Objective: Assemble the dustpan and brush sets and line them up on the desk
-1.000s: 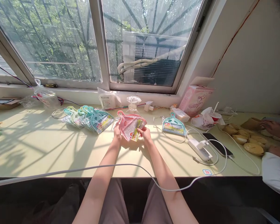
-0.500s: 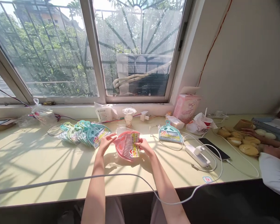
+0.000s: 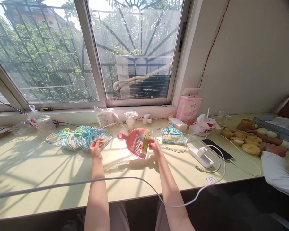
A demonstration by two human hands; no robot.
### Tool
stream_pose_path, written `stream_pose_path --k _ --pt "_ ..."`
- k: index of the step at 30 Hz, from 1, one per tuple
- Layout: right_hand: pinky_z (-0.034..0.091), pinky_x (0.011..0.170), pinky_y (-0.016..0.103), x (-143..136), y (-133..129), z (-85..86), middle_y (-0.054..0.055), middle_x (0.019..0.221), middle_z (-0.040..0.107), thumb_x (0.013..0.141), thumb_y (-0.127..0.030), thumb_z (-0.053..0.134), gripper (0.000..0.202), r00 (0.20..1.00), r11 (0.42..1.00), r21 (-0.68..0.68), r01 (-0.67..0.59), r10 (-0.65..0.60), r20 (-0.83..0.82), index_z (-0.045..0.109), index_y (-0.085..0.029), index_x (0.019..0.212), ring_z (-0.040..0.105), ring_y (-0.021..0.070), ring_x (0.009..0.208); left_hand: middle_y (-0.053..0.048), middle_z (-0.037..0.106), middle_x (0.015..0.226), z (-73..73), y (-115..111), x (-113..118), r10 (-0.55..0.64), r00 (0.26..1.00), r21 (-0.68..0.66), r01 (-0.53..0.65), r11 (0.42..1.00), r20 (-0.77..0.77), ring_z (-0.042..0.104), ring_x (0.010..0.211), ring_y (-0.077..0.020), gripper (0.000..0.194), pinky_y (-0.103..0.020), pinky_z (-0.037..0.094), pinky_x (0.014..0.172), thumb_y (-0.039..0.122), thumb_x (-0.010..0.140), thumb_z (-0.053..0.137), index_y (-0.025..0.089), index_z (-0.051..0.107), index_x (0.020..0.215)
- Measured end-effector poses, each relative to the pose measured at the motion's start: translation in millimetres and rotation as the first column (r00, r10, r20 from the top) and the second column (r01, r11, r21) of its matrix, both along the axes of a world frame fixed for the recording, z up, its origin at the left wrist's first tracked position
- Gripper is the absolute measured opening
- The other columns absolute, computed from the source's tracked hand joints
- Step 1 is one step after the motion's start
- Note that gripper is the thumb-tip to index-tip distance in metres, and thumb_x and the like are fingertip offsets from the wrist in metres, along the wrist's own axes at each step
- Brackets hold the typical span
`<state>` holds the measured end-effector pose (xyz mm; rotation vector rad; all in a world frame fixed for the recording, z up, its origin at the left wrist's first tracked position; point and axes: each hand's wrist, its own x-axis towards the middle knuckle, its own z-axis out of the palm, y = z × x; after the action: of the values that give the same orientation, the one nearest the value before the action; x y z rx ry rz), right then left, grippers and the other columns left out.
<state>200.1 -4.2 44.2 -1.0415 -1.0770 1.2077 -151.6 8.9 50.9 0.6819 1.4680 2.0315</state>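
Observation:
My right hand (image 3: 154, 146) grips a pink dustpan (image 3: 134, 141) by its wide edge, holding it tilted just above the table. A white-bristled brush and a yellow printed card lie in the pan, and its looped handle points left. My left hand (image 3: 96, 148) is off the pan, its fingers loosely apart with nothing visible in them. It is in front of a row of bagged green and teal dustpan sets (image 3: 83, 136); whether it touches them I cannot tell. Another teal dustpan set (image 3: 172, 134) lies flat to the right of my right hand.
A lidded cup (image 3: 130, 121) and white packet (image 3: 104, 117) stand by the window. To the right are a power strip (image 3: 199, 157), phone (image 3: 217, 150) and pink box (image 3: 189, 107). A cable (image 3: 69, 184) crosses in front. Another person's sleeve (image 3: 278, 170) is at far right.
My left hand has let go of the pink dustpan and moved left toward the bagged sets. The pan, still in my right hand, has shifted slightly right. The view has turned slightly.

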Motion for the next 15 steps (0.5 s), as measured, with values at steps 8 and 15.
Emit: stream_pose_path --k 8,15 --pt "0.022 0.046 0.028 1 16 -9.4 -0.007 0.059 0.06 0.058 -0.051 0.096 0.042 0.925 0.966 0.013 0.257 -0.242 -0.293 0.065 -0.026 0.07 0.027 0.0068 0.047 -0.025 0.062 0.17 -2.5 -2 -10 -0.052 0.971 0.204 0.003 0.979 0.234 0.058 0.164 -0.0379 0.071 -0.064 0.055 0.127 0.072 0.114 0.049 0.02 0.053 0.162" --pt "0.027 0.048 0.025 -15 13 -14.0 -0.006 0.063 0.062 0.062 -0.054 0.1 0.045 0.971 0.995 -0.013 0.099 -0.099 -0.219 0.071 -0.023 0.076 0.032 0.0064 0.048 -0.029 0.073 0.158 -17.7 4 102 -0.812 0.58 -0.01 0.814 0.581 0.061 0.058 0.159 -0.0563 0.117 -0.073 0.052 0.127 0.086 0.066 0.099 0.02 0.069 0.158"
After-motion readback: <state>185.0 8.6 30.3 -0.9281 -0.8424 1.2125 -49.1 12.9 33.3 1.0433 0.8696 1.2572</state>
